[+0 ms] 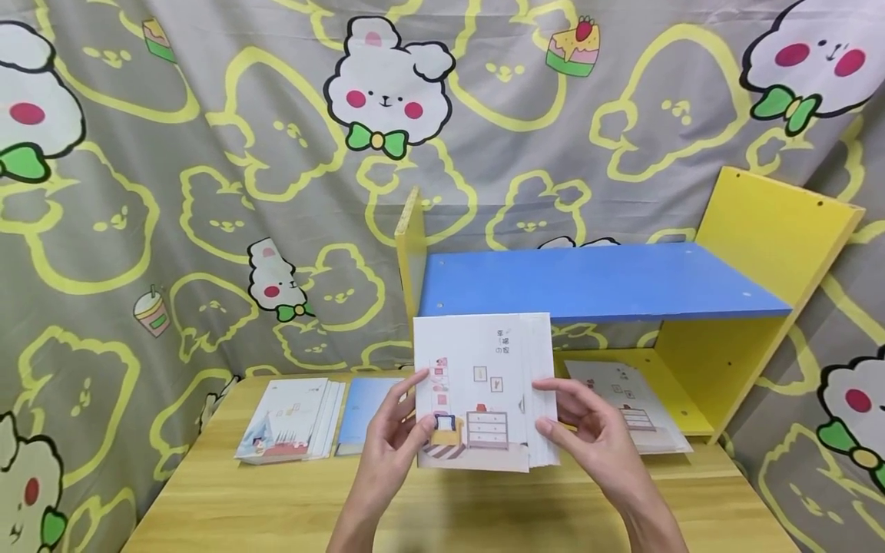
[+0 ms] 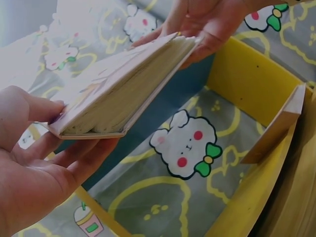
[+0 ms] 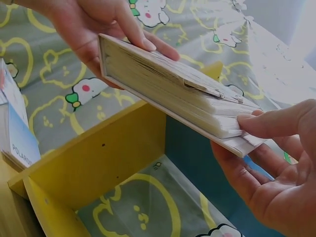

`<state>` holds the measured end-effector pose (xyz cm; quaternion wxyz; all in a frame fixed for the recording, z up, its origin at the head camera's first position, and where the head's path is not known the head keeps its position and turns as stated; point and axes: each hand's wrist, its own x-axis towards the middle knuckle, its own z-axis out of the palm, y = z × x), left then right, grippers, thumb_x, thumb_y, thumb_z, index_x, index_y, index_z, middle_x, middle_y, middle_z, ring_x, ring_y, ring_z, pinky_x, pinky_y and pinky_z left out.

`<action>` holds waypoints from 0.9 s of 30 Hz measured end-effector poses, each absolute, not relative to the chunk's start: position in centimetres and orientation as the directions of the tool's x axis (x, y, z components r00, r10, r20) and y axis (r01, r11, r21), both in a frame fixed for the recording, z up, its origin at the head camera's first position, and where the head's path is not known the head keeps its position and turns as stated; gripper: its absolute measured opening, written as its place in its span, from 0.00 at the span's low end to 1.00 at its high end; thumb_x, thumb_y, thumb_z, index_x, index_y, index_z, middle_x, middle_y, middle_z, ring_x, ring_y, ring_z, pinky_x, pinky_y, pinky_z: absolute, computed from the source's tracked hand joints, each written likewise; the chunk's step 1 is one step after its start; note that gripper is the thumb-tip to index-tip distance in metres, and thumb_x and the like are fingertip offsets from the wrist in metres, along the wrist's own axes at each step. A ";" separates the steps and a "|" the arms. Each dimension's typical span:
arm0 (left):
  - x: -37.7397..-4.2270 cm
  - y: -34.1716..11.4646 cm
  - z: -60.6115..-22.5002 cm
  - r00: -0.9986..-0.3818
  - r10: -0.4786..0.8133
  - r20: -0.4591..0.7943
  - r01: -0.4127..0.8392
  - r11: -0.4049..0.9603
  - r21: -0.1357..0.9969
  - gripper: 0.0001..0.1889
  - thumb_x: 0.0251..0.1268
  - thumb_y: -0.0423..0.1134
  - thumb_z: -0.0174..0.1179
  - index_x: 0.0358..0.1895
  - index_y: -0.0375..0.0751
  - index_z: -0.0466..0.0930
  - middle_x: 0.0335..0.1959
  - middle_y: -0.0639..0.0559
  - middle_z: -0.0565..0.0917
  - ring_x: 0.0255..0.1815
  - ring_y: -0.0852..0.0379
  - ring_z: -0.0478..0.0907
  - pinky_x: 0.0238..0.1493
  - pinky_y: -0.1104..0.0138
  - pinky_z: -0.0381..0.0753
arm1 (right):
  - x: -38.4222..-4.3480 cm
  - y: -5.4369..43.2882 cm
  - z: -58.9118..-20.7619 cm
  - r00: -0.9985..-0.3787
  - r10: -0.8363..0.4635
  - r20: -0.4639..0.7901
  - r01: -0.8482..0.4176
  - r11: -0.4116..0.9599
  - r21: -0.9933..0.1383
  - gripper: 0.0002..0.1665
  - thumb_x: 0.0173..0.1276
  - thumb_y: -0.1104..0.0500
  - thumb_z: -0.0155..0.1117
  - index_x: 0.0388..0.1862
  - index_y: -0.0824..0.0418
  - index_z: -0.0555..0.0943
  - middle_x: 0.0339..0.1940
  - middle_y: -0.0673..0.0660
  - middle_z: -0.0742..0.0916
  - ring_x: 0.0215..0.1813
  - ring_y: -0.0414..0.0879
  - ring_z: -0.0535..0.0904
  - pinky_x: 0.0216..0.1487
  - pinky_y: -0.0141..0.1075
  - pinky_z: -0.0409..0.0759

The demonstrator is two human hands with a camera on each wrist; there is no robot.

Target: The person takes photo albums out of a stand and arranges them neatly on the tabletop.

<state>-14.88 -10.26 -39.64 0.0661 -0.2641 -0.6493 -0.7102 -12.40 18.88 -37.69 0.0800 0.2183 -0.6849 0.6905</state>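
A thick white photo album (image 1: 470, 346), its cover drawn with a dresser and an armchair, is held up over the table in front of the shelf. My left hand (image 1: 389, 445) grips its left edge, thumb on the cover and fingers beneath, as the left wrist view shows. At the other edge my right hand (image 1: 591, 434) pinches the album between thumb and fingers. Loose-looking pages (image 3: 224, 116) fan out past the front cover on that side in the right wrist view. The underside of the album is hidden in the head view.
A yellow-sided unit with a blue shelf board (image 1: 601, 280) stands at the back right. A similar album (image 1: 625, 399) lies partly on its yellow bottom board. On the wooden table (image 1: 228, 507), a white album (image 1: 286, 415) and a blue one (image 1: 359, 407) lie at left. Patterned curtain hangs behind.
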 end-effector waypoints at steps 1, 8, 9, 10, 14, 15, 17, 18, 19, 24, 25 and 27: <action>-14.9 -10.3 -39.6 -0.854 0.245 0.459 0.437 -0.143 0.888 0.30 0.77 0.29 0.56 0.78 0.46 0.63 0.65 0.37 0.79 0.47 0.51 0.84 0.41 0.69 0.83 | -12.4 18.8 -37.7 -0.892 -0.185 0.413 -0.412 -0.047 -0.910 0.27 0.72 0.71 0.65 0.69 0.67 0.74 0.64 0.62 0.84 0.60 0.54 0.84 0.49 0.45 0.87; -14.8 -10.5 -39.3 -0.867 0.218 0.448 0.425 -0.145 0.894 0.29 0.78 0.30 0.55 0.78 0.48 0.63 0.67 0.37 0.78 0.52 0.46 0.85 0.48 0.64 0.86 | -12.6 18.1 -37.6 -0.890 -0.177 0.421 -0.420 -0.046 -0.906 0.27 0.71 0.71 0.66 0.68 0.66 0.75 0.64 0.62 0.84 0.61 0.53 0.84 0.48 0.45 0.88; -14.7 -10.5 -39.4 -0.870 0.213 0.445 0.422 -0.150 0.894 0.29 0.78 0.30 0.55 0.78 0.48 0.63 0.67 0.37 0.78 0.53 0.45 0.85 0.48 0.63 0.86 | -12.6 18.0 -37.5 -0.889 -0.180 0.420 -0.419 -0.047 -0.907 0.27 0.71 0.71 0.66 0.68 0.66 0.75 0.64 0.62 0.84 0.61 0.52 0.83 0.48 0.45 0.88; -14.7 -10.6 -39.4 -0.873 0.208 0.441 0.416 -0.155 0.896 0.29 0.78 0.30 0.55 0.78 0.48 0.63 0.67 0.37 0.77 0.53 0.45 0.85 0.49 0.62 0.87 | -12.6 17.9 -37.5 -0.889 -0.186 0.418 -0.417 -0.049 -0.908 0.27 0.72 0.70 0.66 0.69 0.66 0.74 0.64 0.62 0.84 0.61 0.52 0.83 0.48 0.46 0.88; -14.3 -11.0 -39.4 -0.888 0.186 0.420 0.395 -0.158 0.905 0.29 0.78 0.31 0.56 0.78 0.50 0.64 0.69 0.39 0.77 0.54 0.44 0.84 0.50 0.60 0.87 | -12.7 17.5 -37.4 -0.884 -0.206 0.419 -0.418 -0.050 -0.907 0.27 0.72 0.70 0.66 0.69 0.65 0.74 0.64 0.62 0.84 0.60 0.52 0.84 0.46 0.47 0.88; -14.3 -11.1 -39.4 -0.890 0.180 0.418 0.394 -0.155 0.906 0.29 0.79 0.31 0.56 0.78 0.50 0.64 0.69 0.39 0.76 0.55 0.44 0.84 0.50 0.60 0.87 | -12.8 17.4 -37.4 -0.885 -0.207 0.417 -0.416 -0.050 -0.908 0.27 0.72 0.69 0.66 0.69 0.64 0.75 0.63 0.62 0.84 0.60 0.52 0.84 0.46 0.48 0.88; -14.1 -11.3 -39.4 -0.894 0.167 0.416 0.393 -0.151 0.907 0.29 0.79 0.31 0.56 0.78 0.51 0.64 0.69 0.39 0.76 0.55 0.43 0.84 0.50 0.60 0.87 | -12.8 17.2 -37.3 -0.882 -0.208 0.422 -0.421 -0.050 -0.906 0.27 0.72 0.70 0.66 0.68 0.65 0.75 0.62 0.62 0.85 0.59 0.52 0.85 0.45 0.48 0.88; -14.1 -11.4 -39.3 -0.895 0.161 0.416 0.394 -0.150 0.907 0.29 0.79 0.31 0.56 0.78 0.51 0.64 0.69 0.39 0.76 0.55 0.43 0.84 0.50 0.60 0.87 | -12.9 17.0 -37.2 -0.881 -0.208 0.424 -0.424 -0.050 -0.904 0.26 0.71 0.70 0.66 0.68 0.65 0.76 0.62 0.62 0.85 0.58 0.52 0.85 0.44 0.48 0.88; -14.0 -11.5 -39.3 -0.896 0.155 0.416 0.395 -0.150 0.906 0.29 0.79 0.31 0.56 0.78 0.51 0.64 0.69 0.39 0.76 0.56 0.43 0.84 0.50 0.60 0.87 | -12.9 16.8 -37.1 -0.879 -0.208 0.428 -0.428 -0.051 -0.903 0.26 0.71 0.70 0.66 0.68 0.65 0.76 0.61 0.63 0.85 0.58 0.53 0.85 0.44 0.48 0.89; -13.9 -12.0 -39.3 -0.896 0.130 0.424 0.407 -0.140 0.903 0.29 0.79 0.31 0.55 0.78 0.50 0.64 0.71 0.39 0.74 0.58 0.44 0.83 0.51 0.61 0.86 | -13.0 16.1 -37.0 -0.878 -0.210 0.429 -0.427 -0.056 -0.902 0.26 0.71 0.69 0.66 0.67 0.64 0.76 0.60 0.63 0.86 0.57 0.54 0.85 0.43 0.49 0.89; -13.8 -12.2 -39.3 -0.897 0.125 0.424 0.408 -0.135 0.903 0.29 0.79 0.31 0.55 0.78 0.50 0.64 0.71 0.39 0.74 0.58 0.44 0.83 0.51 0.61 0.86 | -13.0 15.9 -37.0 -0.879 -0.213 0.427 -0.425 -0.059 -0.903 0.26 0.72 0.69 0.66 0.68 0.63 0.76 0.61 0.63 0.86 0.57 0.54 0.86 0.43 0.49 0.89; -13.8 -12.4 -39.3 -0.898 0.116 0.424 0.410 -0.126 0.903 0.29 0.79 0.31 0.55 0.79 0.50 0.64 0.71 0.39 0.74 0.58 0.44 0.82 0.51 0.62 0.86 | -13.0 15.6 -37.0 -0.878 -0.220 0.425 -0.422 -0.065 -0.904 0.26 0.72 0.69 0.66 0.68 0.63 0.76 0.61 0.64 0.85 0.57 0.54 0.85 0.44 0.49 0.88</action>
